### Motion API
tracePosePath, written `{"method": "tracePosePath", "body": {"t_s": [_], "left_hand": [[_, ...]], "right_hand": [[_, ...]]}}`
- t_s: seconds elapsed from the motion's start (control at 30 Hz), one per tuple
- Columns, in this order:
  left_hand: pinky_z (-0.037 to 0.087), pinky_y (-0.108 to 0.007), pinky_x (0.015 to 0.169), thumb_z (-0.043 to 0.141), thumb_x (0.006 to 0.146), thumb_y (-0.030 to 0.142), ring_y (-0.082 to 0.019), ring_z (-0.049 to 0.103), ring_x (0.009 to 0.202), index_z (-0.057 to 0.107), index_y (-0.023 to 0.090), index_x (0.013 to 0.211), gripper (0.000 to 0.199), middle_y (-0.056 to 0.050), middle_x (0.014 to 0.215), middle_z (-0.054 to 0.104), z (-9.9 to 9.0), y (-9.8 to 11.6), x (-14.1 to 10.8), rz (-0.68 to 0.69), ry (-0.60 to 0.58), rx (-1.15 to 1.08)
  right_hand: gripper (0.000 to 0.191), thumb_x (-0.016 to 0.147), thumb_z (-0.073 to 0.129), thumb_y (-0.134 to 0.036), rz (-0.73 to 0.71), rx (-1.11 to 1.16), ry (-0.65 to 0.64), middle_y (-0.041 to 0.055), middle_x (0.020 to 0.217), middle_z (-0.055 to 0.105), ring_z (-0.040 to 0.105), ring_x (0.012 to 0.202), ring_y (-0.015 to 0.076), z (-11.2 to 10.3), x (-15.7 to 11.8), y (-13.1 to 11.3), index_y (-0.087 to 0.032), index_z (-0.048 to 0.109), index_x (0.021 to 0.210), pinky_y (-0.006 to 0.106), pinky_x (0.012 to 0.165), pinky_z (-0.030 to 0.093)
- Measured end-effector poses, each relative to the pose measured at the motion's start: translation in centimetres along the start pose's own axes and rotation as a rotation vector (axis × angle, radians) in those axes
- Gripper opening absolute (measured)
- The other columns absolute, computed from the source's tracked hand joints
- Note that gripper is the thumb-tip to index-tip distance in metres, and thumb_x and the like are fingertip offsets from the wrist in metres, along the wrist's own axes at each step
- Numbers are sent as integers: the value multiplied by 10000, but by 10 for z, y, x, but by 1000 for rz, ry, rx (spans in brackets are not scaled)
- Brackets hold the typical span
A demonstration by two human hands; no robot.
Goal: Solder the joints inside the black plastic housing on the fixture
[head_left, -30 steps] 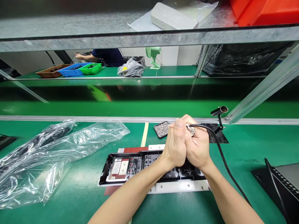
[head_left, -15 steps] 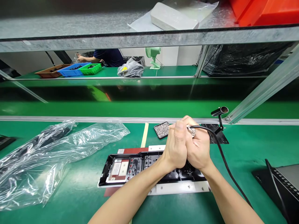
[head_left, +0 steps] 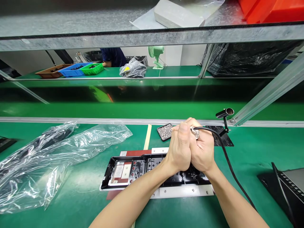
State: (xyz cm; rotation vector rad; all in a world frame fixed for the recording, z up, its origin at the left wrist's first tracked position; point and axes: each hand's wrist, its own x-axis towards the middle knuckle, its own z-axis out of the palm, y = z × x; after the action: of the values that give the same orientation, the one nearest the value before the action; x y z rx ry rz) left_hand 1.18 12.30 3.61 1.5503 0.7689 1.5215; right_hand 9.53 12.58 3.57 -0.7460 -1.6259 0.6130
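Both fists are pressed together over the right half of a black plastic housing (head_left: 169, 181). My left hand (head_left: 180, 148) and my right hand (head_left: 201, 148) are wrapped around a corded electric screwdriver (head_left: 195, 132). Only its top end shows, with a black cable (head_left: 224, 152) running off to the right; the body and tip are hidden by my fingers. The housing lies open side up in a fixture with white bars (head_left: 178, 191) and a reddish base (head_left: 112, 194). Behind my left hand sits a small black tray of screws (head_left: 164, 131).
Clear plastic bags (head_left: 59, 158) cover the left of the green bench. A black tool holder (head_left: 225, 117) stands at the back right, a dark panel (head_left: 282, 190) at the right edge. Overhead runs a metal shelf (head_left: 118, 41). Beyond are colored bins (head_left: 73, 70), a fan (head_left: 156, 57) and a person (head_left: 114, 57).
My hands keep their grip over the same spot on the housing. Across the bench, the other person's outstretched arm has pulled back behind the green bin. The view has shifted slightly.
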Motion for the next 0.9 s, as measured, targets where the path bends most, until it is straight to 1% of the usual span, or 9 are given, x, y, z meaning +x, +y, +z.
{"method": "tracePosePath", "body": {"t_s": [0.2, 0.37, 0.47, 0.63, 0.77, 0.9], "left_hand": [[370, -389, 683, 121, 1039, 717, -198, 371, 659, 392, 228, 702, 652, -26, 702, 401, -1, 1, 0, -11, -11, -8], [376, -387, 690, 102, 1051, 689, -197, 364, 652, 382, 228, 706, 639, -23, 698, 376, 0, 0, -1, -19, -13, -1], [378, -385, 691, 102, 1045, 700, -197, 367, 647, 391, 229, 711, 646, -22, 693, 372, 1, -1, -1, -12, -12, -2], [389, -398, 704, 143, 1039, 716, -209, 424, 669, 422, 232, 713, 647, -35, 710, 451, 2, 1, 0, 4, -19, -48], [392, -395, 695, 146, 1034, 725, -204, 418, 661, 409, 229, 704, 651, -32, 709, 443, 2, 1, 0, -4, -18, -35], [397, -394, 714, 142, 1051, 690, -206, 437, 680, 432, 224, 728, 636, -34, 722, 461, 1, 0, -1, 1, -22, -27]], "right_hand": [[261, 1005, 525, -222, -23, -11, 6, 16, 764, 564, 518, 729, 162, 0, 0, 0, -202, 534, 744, 329, 706, 414], [289, 1016, 516, -274, -23, -20, 8, 23, 754, 558, 512, 715, 168, 0, -1, 1, -203, 537, 737, 337, 696, 421], [276, 1011, 527, -261, -43, -17, 12, 18, 749, 556, 508, 716, 166, 0, -1, 2, -202, 546, 742, 336, 699, 418], [271, 1006, 532, -247, -37, -7, 8, 20, 755, 545, 501, 728, 170, 0, -2, 4, -204, 541, 738, 340, 708, 409], [269, 1001, 542, -238, -37, 0, 8, 19, 753, 548, 505, 728, 171, 0, -2, 3, -205, 542, 734, 337, 713, 413], [294, 1005, 537, -258, -21, -5, 7, 20, 737, 533, 492, 717, 173, 0, -1, 2, -210, 520, 716, 342, 709, 412]]}}
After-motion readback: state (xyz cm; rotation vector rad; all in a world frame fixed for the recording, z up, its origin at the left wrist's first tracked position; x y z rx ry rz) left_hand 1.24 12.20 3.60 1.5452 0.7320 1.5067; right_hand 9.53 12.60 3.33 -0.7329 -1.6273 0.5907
